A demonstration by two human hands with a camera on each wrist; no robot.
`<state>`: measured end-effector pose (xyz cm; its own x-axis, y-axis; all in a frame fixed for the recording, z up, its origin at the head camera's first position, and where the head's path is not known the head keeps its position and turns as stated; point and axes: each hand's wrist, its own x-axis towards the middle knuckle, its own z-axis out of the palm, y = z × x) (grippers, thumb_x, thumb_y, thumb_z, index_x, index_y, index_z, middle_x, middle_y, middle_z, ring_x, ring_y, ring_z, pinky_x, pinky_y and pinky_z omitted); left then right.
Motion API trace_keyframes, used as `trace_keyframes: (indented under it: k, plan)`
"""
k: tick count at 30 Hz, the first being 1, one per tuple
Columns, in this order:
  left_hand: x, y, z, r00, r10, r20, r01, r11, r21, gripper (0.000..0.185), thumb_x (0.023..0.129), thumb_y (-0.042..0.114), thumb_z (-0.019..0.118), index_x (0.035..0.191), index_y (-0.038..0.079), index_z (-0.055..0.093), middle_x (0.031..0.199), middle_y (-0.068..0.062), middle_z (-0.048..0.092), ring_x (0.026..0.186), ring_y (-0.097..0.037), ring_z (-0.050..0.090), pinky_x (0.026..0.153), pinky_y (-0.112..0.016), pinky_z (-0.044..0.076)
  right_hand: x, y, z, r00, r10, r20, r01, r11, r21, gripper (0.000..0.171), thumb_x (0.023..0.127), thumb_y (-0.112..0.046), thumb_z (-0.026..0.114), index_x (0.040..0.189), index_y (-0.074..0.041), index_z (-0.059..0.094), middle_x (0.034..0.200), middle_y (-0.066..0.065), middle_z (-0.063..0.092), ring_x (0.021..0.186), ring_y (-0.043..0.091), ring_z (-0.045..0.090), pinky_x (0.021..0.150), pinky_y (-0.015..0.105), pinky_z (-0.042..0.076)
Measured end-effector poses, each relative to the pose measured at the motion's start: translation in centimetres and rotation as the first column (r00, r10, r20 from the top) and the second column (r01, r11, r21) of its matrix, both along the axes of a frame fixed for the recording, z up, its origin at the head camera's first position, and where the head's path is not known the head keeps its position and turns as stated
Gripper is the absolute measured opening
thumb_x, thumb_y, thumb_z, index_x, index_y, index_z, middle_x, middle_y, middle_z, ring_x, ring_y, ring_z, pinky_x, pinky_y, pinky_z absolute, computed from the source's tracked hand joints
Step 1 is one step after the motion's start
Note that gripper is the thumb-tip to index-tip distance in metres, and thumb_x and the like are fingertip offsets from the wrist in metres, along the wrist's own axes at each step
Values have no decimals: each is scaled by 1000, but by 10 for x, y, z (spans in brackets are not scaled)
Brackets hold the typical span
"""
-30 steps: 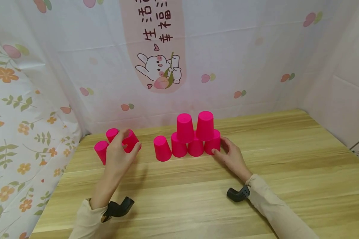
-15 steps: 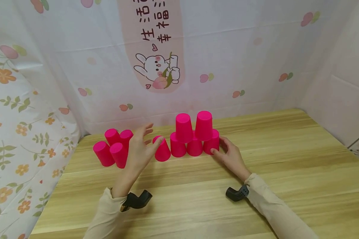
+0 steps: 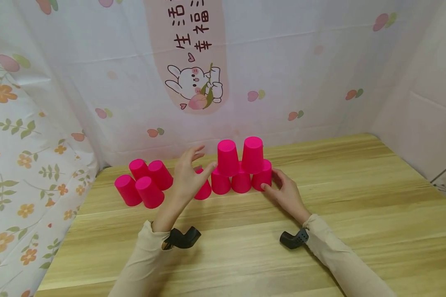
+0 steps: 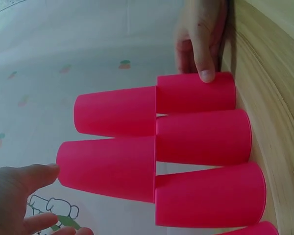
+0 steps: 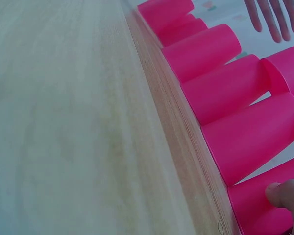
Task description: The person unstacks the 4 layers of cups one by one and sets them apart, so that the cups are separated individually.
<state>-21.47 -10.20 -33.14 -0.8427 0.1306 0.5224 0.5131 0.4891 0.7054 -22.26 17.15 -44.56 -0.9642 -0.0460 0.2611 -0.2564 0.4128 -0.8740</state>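
L hand [image 3: 187, 177] is hovering w/ fingers spread, thumb tip touching the upper-left cup [image 3: 228, 158] of the pink cup stack [image 3: 241, 167], gripping nothing. R hand [image 3: 285, 192] is lying open, fingertips pressing the stack's rightmost bottom cup [image 3: 262, 176]. Stack is standing mid-table [image 3: 357, 198], near the back wall. Four loose cups [image 3: 145, 186] are sitting well apart to the left.

Smooth, matt pink plastic cups [image 3: 241, 165] stand on a table [image 3: 357, 206] of pale wood with a visible grain and a slight sheen. Behind hangs a thin, creased, printed cloth [image 3: 301, 62]; the person's sleeves [image 3: 338, 255] are soft beige fabric.
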Motion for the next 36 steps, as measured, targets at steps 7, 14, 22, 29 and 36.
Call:
trace_keyframes:
  k: [7, 14, 22, 29, 36]
  plan:
    - [-3, 14, 3, 999, -18, 30, 18, 1000, -2, 56, 80, 15, 73, 129, 4, 49, 128, -12, 49, 111, -29, 53, 79, -44, 52, 0, 1, 0, 1000, 5, 7, -5, 1000, -6, 57, 82, -17, 71, 131, 1, 47, 130, 19, 51, 120, 33, 47, 100, 42, 38]
    - [-9, 25, 5, 996, -56, 64, 55, 998, 26, 57, 81, 15, 72, 130, 3, 46, 129, -14, 48, 112, -30, 52, 81, -45, 52, 1, 1, 2, 1000, 1, 8, -1, 1000, 1, 57, 82, -16, 71, 131, 1, 47, 130, 19, 50, 121, 33, 47, 101, 42, 37]
    - [-17, 28, 4, 993, -50, 108, 45, 998, 49, 60, 81, 20, 72, 132, 4, 44, 132, -12, 47, 111, -29, 53, 80, -45, 52, 1, 0, 2, 1000, 6, 12, -6, 1000, -1, 57, 83, -15, 70, 132, 1, 46, 132, 19, 49, 122, 33, 46, 101, 42, 37]
    - [-22, 30, 6, 989, -78, 126, 74, 997, 31, 59, 82, 20, 71, 132, 4, 44, 129, -12, 51, 109, -28, 55, 79, -42, 53, 0, 0, 3, 1000, 1, 5, -1, 1000, 14, 57, 83, -15, 70, 132, 1, 46, 131, 19, 49, 121, 33, 46, 101, 42, 37]
    - [-23, 32, 4, 980, -103, 173, 96, 994, 44, 59, 82, 19, 71, 132, 3, 44, 127, -11, 52, 108, -27, 54, 80, -42, 52, 0, 2, 1, 1000, -5, 10, 4, 1000, 30, 57, 82, -17, 71, 131, 1, 46, 131, 19, 50, 121, 33, 47, 100, 43, 37]
